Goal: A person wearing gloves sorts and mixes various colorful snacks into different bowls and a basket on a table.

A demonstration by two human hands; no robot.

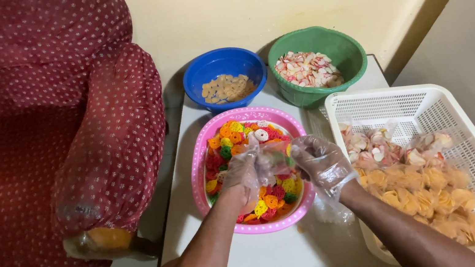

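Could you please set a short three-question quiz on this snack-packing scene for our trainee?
1. True or false: both hands wear clear plastic gloves.
2. What do the left hand and right hand hold between them over the pink bowl?
A. a spoon
B. a small clear plastic bag
C. a lid
3. Which container holds the filled packets?

Key:
1. True.
2. B, the small clear plastic bag.
3. The white basket, right of the pink bowl.
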